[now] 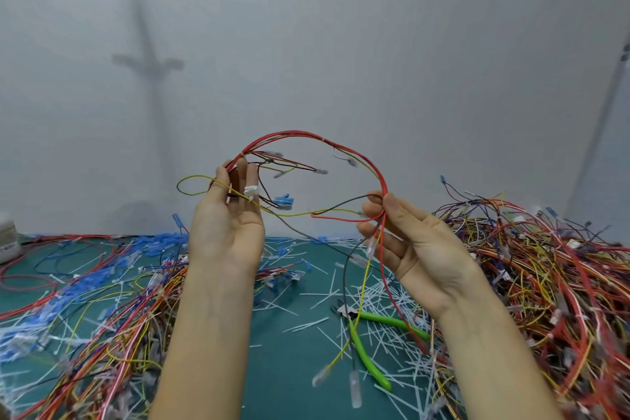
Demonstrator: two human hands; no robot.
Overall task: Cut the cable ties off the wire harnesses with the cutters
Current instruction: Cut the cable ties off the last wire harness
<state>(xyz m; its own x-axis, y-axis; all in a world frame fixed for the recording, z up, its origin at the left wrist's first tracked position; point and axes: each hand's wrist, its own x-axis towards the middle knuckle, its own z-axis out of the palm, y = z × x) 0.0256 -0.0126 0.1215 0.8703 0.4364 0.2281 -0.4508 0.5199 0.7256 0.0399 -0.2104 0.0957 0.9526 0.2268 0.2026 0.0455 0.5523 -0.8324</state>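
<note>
the left hand (226, 225) and the right hand (419, 245) are holding one wire harness (306, 136) up in the middle of the view, above the teal surface (283, 368), with both palms facing the camera. the left hand, toward 9 o'clock of the harness, is pinching a bunch of strands between its thumb and upright fingers, and a white cable tie (250, 193) is sitting on the wires just beside those fingers. the right hand, toward 3 o'clock, is pinching the red wires between thumb and curled forefinger. the red wires are arching from one hand to the other over 12 o'clock, while yellow, dark and red strands are hanging down from the right hand toward 6 o'clock. the green-handled cutters (381, 319) are lying on the surface at about 5 o'clock, held by neither hand, with the hanging strands crossing over them. cut white tie pieces (300, 310) are lying scattered around the cutters. a heap of harnesses (545, 266) is filling the surface at 4 o'clock, and a flatter spread of wires (102, 317) with blue connectors (85, 283) is lying at 8 o'clock.
</note>
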